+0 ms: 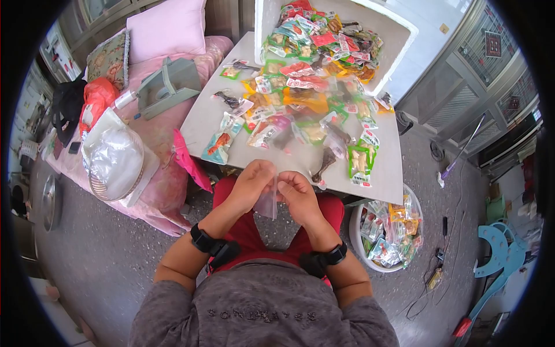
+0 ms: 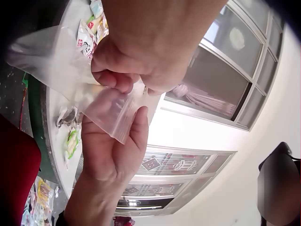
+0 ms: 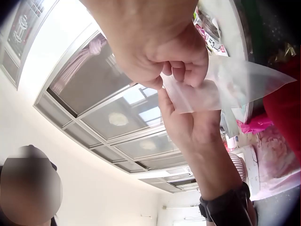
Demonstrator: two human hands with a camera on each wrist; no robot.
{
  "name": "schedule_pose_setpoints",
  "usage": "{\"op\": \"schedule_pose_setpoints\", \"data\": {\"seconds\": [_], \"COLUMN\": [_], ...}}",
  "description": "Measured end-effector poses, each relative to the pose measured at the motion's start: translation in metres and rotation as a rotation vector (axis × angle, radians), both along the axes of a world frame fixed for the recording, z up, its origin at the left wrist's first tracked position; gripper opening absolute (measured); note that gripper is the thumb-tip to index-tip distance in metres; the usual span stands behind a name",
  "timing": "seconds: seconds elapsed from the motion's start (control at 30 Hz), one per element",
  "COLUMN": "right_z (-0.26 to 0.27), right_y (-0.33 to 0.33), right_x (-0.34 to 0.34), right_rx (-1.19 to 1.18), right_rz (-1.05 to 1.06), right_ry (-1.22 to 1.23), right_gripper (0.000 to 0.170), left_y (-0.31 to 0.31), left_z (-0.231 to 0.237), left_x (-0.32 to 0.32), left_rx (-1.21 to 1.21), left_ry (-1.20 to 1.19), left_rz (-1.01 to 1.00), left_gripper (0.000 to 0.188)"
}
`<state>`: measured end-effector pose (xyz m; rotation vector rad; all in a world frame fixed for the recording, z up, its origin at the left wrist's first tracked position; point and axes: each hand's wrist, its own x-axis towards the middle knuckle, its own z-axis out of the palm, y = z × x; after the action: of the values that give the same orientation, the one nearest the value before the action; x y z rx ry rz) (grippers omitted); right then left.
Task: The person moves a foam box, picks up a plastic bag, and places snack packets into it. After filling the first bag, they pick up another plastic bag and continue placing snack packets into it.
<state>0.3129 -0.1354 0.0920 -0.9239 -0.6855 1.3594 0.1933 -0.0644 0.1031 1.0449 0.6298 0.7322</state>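
A clear plastic zip bag (image 1: 266, 203) hangs between my two hands, in front of the table's near edge. My left hand (image 1: 256, 184) pinches its top edge with curled fingers. Opposite it, my right hand (image 1: 298, 195) holds the other side of the mouth between thumb and fingers. In the left wrist view the zip strip of the bag (image 2: 123, 112) runs near the right thumb (image 2: 139, 126). The right wrist view has the bag (image 3: 225, 89) trailing toward the red trousers, looking thin and flat. Just beyond my hands lies a dark packaged drumstick (image 1: 325, 163).
Many snack packets (image 1: 306, 98) are spread over the pale table (image 1: 199, 124), spilling from a white foam box (image 1: 399, 34). A white tub (image 1: 354, 231) of packets stands on the floor at right. On the pink-covered seat at left, a basket (image 1: 141, 153) holds clear plastic bags.
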Motion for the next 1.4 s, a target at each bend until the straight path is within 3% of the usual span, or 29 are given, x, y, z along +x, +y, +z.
{"op": "schedule_pose_setpoints", "data": {"seconds": [0.1, 0.2, 0.27, 0.57, 0.77, 0.87, 1.07, 1.2, 1.3, 1.4], "right_z": [0.001, -0.001, -0.001, -0.001, -0.007, -0.007, -0.014, -0.023, -0.025, -0.026], "right_y": [-0.001, 0.000, 0.001, 0.000, 0.000, -0.002, -0.006, -0.005, -0.007, -0.008], "right_x": [0.006, 0.008, 0.008, 0.013, 0.010, 0.010, 0.005, 0.004, 0.008, 0.006], "right_rx": [-0.028, -0.019, 0.005, -0.052, -0.082, -0.042, -0.025, -0.005, -0.006, 0.001], "right_rz": [0.020, 0.043, 0.050, 0.136, 0.086, 0.078, 0.037, 0.035, 0.047, -0.011], "right_ry": [0.066, 0.050, 0.000, 0.249, 0.172, -0.018, -0.146, -0.116, -0.087, -0.030], "right_gripper": [0.018, 0.017, 0.016, 0.014, 0.014, 0.014, 0.015, 0.016, 0.018, 0.021], "left_y": [-0.002, -0.010, -0.010, -0.012, -0.014, -0.017, -0.024, -0.026, -0.026, -0.024], "left_z": [-0.006, -0.004, -0.004, -0.006, -0.010, -0.015, -0.023, -0.034, -0.028, -0.027], "left_x": [-0.001, 0.006, 0.004, 0.003, 0.002, 0.002, 0.002, 0.002, 0.001, -0.004], "left_rx": [-0.041, 0.169, 0.148, 0.070, 0.025, -0.009, 0.051, 0.126, 0.023, 0.022], "left_ry": [0.005, 0.137, 0.138, 0.041, 0.071, 0.063, -0.025, 0.007, -0.058, 0.072], "left_rz": [-0.031, 0.023, 0.000, 0.016, 0.003, -0.016, -0.113, -0.113, -0.178, -0.166], "left_gripper": [0.016, 0.015, 0.016, 0.012, 0.013, 0.015, 0.021, 0.023, 0.020, 0.018]}}
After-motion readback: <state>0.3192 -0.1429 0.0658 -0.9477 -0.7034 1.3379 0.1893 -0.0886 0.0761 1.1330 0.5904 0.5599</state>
